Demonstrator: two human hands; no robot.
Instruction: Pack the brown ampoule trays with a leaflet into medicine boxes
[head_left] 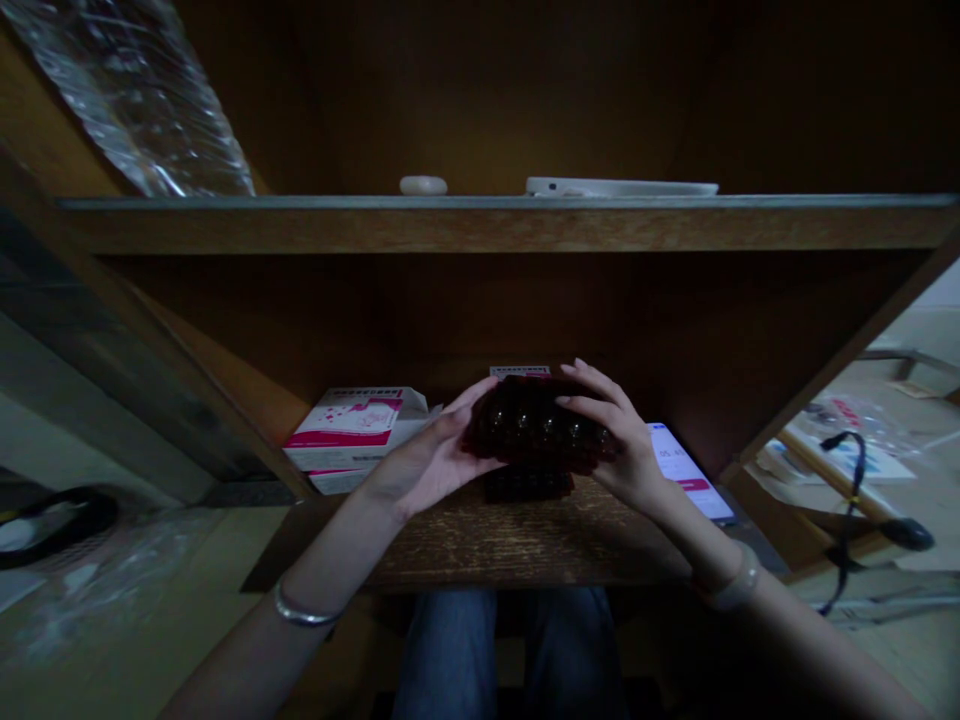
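Note:
Between my two hands is a dark red-brown, glossy pack with a row of rounded bumps (540, 425), raised above the wooden desk surface. My left hand (442, 450) grips its left end, thumb and fingers around the side. Over the right end curls my right hand (619, 440), its fingers lying across the top. A similar dark ribbed piece (529, 485) sits on the desk just below; I cannot tell if the two touch. Behind the pack, part of a white and pink box (520, 371) shows. What the pack contains is too dark to make out.
White and pink cartons (349, 425) stand at the left of the compartment. A lit phone (686, 470) lies at the right. Overhead, the shelf edge (510, 230) carries a clear plastic bottle (142, 100), a small white case (424, 186) and a flat white device (622, 187).

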